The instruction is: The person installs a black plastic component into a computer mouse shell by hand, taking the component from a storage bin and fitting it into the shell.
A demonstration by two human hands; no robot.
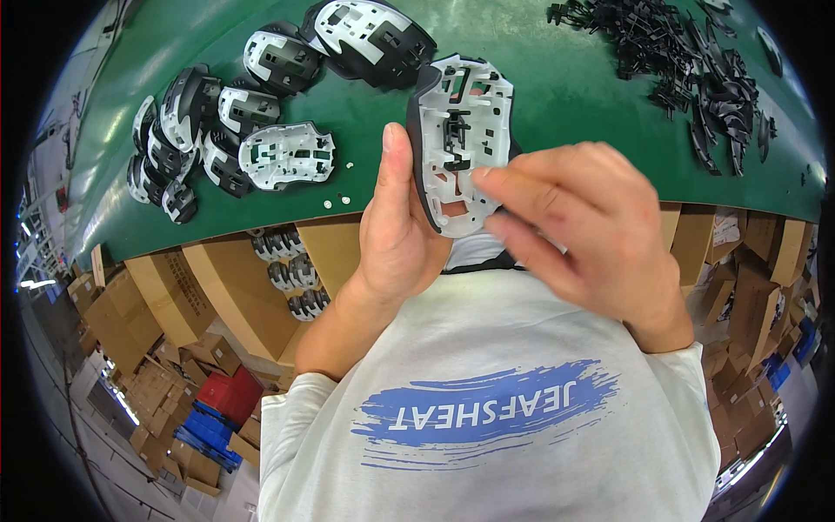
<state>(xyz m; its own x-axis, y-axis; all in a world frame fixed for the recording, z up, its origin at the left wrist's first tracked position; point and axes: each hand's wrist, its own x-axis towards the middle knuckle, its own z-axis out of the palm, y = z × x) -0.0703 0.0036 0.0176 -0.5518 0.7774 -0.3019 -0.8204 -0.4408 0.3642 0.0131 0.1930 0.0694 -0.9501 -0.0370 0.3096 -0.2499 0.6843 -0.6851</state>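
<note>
A computer mouse shell (478, 130), white inside with a black outer cover, is held upright in front of my chest, its hollow inner side in view. My left hand (398, 230) grips it from the left, thumb up along the black side and the other fingers hidden behind. A small black part (456, 130) sits in the middle of the shell. My right hand (591, 230) is at the shell's lower right edge, index fingertip over the white inside and thumb by the rim. Whether a small piece is between those fingertips, I cannot tell.
On the green table (365, 130), several more mouse shells (287, 157) lie in a group to the left. Small white bits (337, 204) lie near the front edge. A heap of black plastic parts (652, 52) lies far right. Cardboard boxes (239, 278) stand below the table edge.
</note>
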